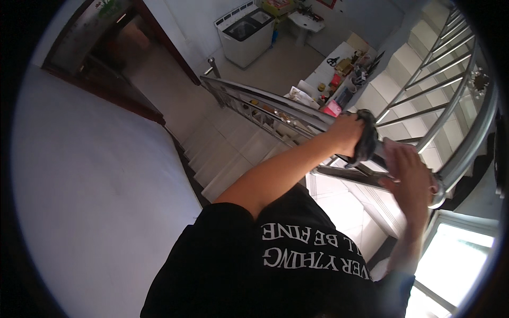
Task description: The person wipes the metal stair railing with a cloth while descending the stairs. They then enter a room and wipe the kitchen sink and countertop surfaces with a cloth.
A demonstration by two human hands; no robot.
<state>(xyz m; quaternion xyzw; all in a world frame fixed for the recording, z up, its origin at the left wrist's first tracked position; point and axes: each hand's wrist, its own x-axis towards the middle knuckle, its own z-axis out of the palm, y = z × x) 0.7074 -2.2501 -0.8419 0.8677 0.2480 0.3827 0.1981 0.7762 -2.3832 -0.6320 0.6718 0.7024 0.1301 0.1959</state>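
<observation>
My left hand (346, 133) grips a dark cloth (366, 139) draped over the top of a metal stair handrail (274, 101). The cloth hangs down past my fingers on the right, and part of it is hidden by the hand. Slightly blurred, my right hand (409, 171) is just to the right of the cloth, beside the rail's end near the corner post. Its fingers are extended and the thumb stands apart, with nothing seen in it. Whether its palm touches the rail, I cannot tell.
Tiled stairs (222, 159) descend left of the railing; another flight (401, 75) with a curved metal banister (473, 147) rises at right. Below are a cluttered white table (324, 71), a washing machine (246, 37) and a washbasin (306, 22). A bright window (457, 262) is lower right.
</observation>
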